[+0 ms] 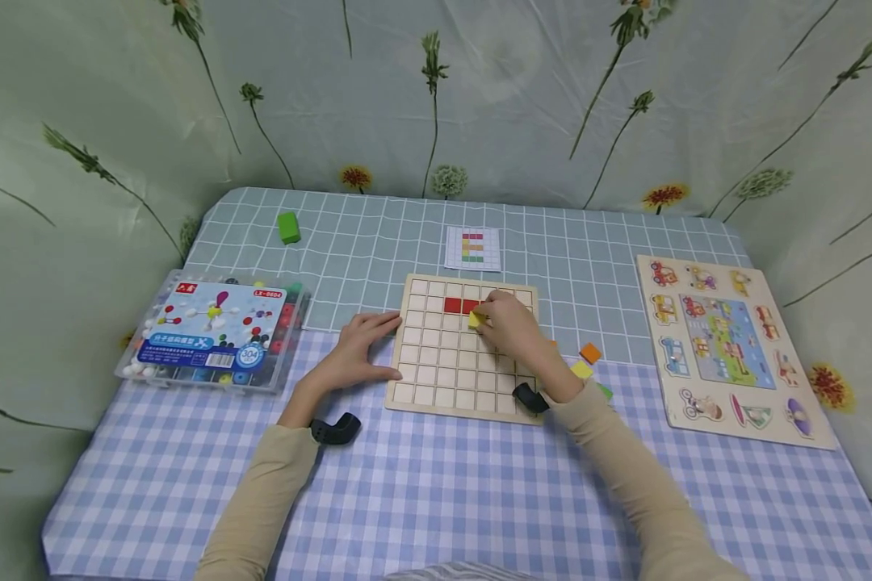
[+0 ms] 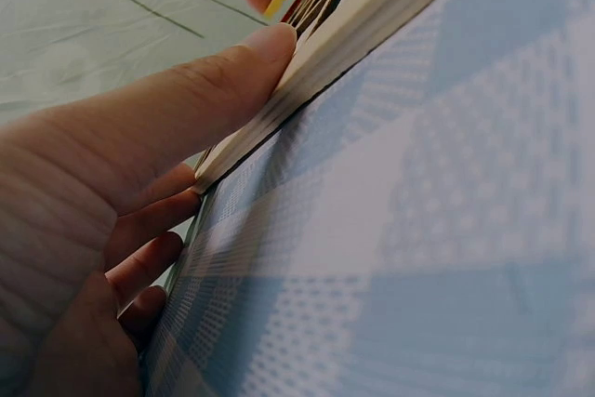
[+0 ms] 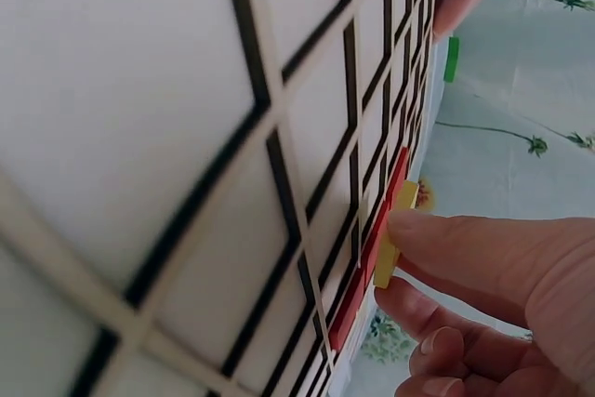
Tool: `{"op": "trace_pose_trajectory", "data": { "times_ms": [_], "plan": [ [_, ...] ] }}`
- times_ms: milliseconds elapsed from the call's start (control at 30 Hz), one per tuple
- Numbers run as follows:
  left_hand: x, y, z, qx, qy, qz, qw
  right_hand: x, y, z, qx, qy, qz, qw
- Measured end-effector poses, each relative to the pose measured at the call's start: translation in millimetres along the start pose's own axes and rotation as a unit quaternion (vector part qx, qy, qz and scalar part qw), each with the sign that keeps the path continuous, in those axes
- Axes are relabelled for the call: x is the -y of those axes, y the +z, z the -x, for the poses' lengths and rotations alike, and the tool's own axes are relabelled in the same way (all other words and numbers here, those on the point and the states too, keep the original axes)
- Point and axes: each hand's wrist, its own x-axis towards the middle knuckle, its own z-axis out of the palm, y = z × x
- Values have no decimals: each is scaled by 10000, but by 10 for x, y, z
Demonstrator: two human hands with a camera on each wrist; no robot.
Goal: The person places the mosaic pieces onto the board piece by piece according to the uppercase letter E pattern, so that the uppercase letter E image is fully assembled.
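A wooden grid board [image 1: 437,355] lies in the middle of the table, with a row of red square tiles [image 1: 453,305] set near its top. My right hand [image 1: 514,329] pinches a yellow square tile [image 3: 386,262] between thumb and fingers, over the upper part of the board, close to the red tiles. At the board's left edge, my left hand [image 1: 354,353] touches the rim with its thumb [image 2: 214,90] and outstretched fingers. Just behind the board lies a small printed card [image 1: 491,260] with a coloured grid pattern.
Loose orange [image 1: 590,353] and yellow tiles [image 1: 581,369] lie by my right forearm, a green one partly hidden. A clear box of molecule-model parts [image 1: 214,331] stands left, a green block [image 1: 288,227] behind it. A wooden picture puzzle [image 1: 734,347] lies right.
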Motion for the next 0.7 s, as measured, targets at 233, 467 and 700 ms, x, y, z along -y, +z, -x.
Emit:
{"op": "trace_pose_trajectory", "data": {
  "times_ms": [233, 467, 700],
  "plan": [
    [5, 4, 2, 2, -6, -7, 10000, 46, 43, -27, -31, -220, 119, 9997],
    [-5, -2, 11, -6, 8, -24, 10000, 102, 67, -60, 13, -291, 95, 9995],
    [-14, -3, 5, -11, 12, -6, 10000, 157, 102, -114, 150, -256, 172, 9994]
  ]
}}
